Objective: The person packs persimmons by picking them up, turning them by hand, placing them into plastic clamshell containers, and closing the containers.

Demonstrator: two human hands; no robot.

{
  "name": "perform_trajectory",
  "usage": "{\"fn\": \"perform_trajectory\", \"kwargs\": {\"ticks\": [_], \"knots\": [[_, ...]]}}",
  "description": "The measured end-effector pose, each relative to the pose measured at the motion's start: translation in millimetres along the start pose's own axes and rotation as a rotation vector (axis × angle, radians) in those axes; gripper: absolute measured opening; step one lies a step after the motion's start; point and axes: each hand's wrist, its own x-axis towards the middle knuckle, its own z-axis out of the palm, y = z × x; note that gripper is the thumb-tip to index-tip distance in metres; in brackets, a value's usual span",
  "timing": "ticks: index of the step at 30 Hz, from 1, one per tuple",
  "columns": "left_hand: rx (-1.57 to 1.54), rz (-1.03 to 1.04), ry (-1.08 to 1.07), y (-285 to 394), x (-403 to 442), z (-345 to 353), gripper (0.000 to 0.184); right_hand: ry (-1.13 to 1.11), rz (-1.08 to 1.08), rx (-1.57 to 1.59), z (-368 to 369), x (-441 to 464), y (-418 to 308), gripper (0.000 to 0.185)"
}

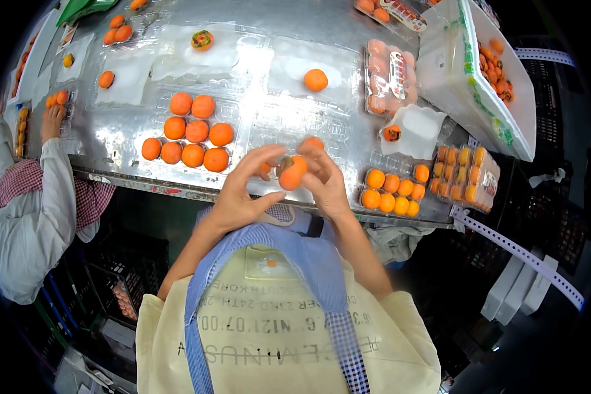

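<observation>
An orange persimmon [292,176] with its leafy calyx turned up to the left is between my two hands, above the table's front edge. The curved fingers and thumb of my left hand [246,190] are around its left side. At its right side are the thumb and fingertips of my right hand [328,184]. Beyond my hands a clear plastic tray [276,121] lies on the table, with a persimmon [313,143] partly behind my right fingers. To the left, another clear tray holds several persimmons [197,131] in rows.
On the metal table [131,148], white foam sheets [121,88] carry single persimmons. At right are filled trays [394,192], a labelled closed pack [393,79] and a white foam box [453,85] of persimmons. A co-worker's hand [52,123] touches fruit at far left.
</observation>
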Motion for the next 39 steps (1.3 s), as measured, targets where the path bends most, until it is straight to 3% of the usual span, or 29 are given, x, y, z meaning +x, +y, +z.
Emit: {"fn": "perform_trajectory", "kwargs": {"ticks": [4,7,10,11,14,20,23,39], "knots": [[0.011,-0.033,-0.094,3.0,-0.8,0.3,0.067,0.001,0.044,-0.038,4.3,0.1,-0.2,0.036],[-0.401,-0.223,-0.044,-2.3,-4.3,2.2,0.06,-0.015,0.08,-0.029,3.6,1.7,-6.7,0.028],[-0.777,-0.313,-0.012,-11.8,-6.2,-4.7,0.048,-0.008,0.06,-0.101,1.5,1.6,-11.0,0.026],[-0.841,-0.306,-0.028,-15.1,-8.7,-5.4,0.051,0.005,0.043,-0.147,1.9,1.3,-11.4,0.027],[-0.895,-0.374,-0.113,-19.5,-10.3,-10.2,0.066,0.016,-0.171,-0.325,9.2,2.1,-11.4,0.039],[-0.844,-0.407,-0.146,-19.3,-11.2,-7.4,0.069,-0.155,-0.376,-0.649,26.8,5.0,-31.7,0.064],[-0.727,-0.458,-0.032,-3.1,-7.9,-0.7,0.061,-0.195,-0.386,-0.738,24.0,7.0,-28.7,0.065],[-0.64,-0.39,-0.169,-5.1,-3.7,-3.3,0.066,-0.172,-0.064,0.264,6.3,5.2,0.6,0.06]]}}
